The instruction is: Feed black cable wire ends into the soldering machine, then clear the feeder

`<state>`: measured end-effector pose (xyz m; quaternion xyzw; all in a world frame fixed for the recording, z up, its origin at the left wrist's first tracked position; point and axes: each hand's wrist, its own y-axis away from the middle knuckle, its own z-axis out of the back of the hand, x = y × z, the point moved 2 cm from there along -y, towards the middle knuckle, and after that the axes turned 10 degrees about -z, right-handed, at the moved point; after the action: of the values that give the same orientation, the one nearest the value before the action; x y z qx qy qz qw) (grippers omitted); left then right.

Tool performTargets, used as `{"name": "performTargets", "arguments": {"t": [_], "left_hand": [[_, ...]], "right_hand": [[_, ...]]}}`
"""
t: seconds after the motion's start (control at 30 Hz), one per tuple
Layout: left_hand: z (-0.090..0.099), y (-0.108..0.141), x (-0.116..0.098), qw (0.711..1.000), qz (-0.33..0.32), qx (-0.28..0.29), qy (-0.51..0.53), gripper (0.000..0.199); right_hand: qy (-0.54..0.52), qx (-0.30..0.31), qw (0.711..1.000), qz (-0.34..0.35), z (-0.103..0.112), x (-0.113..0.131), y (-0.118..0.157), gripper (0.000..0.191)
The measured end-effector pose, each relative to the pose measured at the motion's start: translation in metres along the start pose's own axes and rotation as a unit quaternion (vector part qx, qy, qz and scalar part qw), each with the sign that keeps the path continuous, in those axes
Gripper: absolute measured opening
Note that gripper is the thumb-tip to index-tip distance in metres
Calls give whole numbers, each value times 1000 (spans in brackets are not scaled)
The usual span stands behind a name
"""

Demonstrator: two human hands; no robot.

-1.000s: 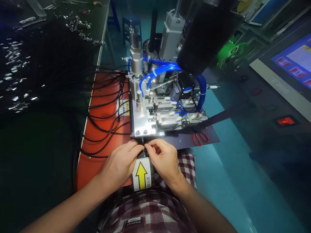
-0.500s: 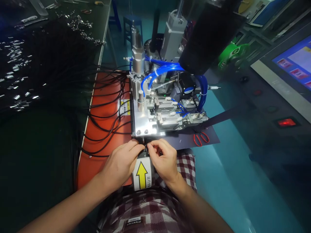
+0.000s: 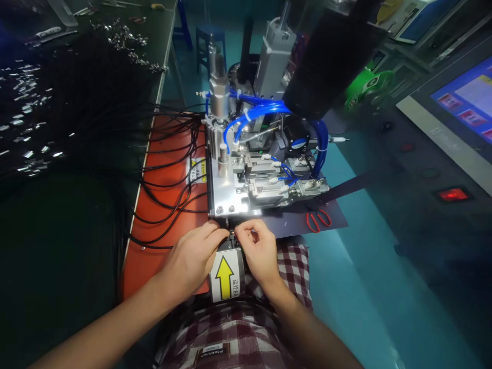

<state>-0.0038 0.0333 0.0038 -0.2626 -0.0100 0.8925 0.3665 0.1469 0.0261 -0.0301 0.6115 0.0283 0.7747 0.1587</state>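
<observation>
My left hand (image 3: 193,255) is closed at the front edge of the machine (image 3: 230,197), thumb and fingers pressed together over the feed end of its track (image 3: 229,245). Facing it, my right hand (image 3: 260,252) pinches with thumb and forefinger. A tiny shiny piece shows between the two sets of fingertips, too small to name. What my left fingers hold is hidden beneath them. Just below the fingertips, a white label with a yellow arrow (image 3: 224,277) covers the front of the track.
Black cables (image 3: 169,205) run across the orange mat (image 3: 165,269) on the left into the machine's side. A heap of cables with metal ends (image 3: 31,123) lies further left. Red-handled scissors (image 3: 318,220) rest at the right; a touch screen (image 3: 467,102) stands beyond.
My right hand has shifted slightly, its fingers closing more tightly, and a shiny bit now shows between the fingertips. My left hand stays in nearly the same place.
</observation>
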Motion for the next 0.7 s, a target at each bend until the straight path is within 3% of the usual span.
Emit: {"name": "performTargets", "arguments": {"t": [0.1,0.23,0.33,0.47,0.57,0.7], "left_hand": [[0,0,0,1000,0,-1,-4,24],[0,0,0,1000,-1,-5,-5,24],[0,0,0,1000,-2,-6,-1,24],[0,-1,0,1000,-2,-3,0,24],[0,0,0,1000,-2,-3,3,23],[0,0,0,1000,-3,-2,6,23]], "right_hand": [[-47,19,998,-46,-2,-3,0,15],[41,-40,996,71,0,1,5,14],[75,-49,991,101,1,2,6,15],[-23,-2,1000,-11,-1,-3,2,17],[-114,52,987,-105,-3,-6,-1,20],[-141,76,977,-143,-3,-5,-3,23]]}}
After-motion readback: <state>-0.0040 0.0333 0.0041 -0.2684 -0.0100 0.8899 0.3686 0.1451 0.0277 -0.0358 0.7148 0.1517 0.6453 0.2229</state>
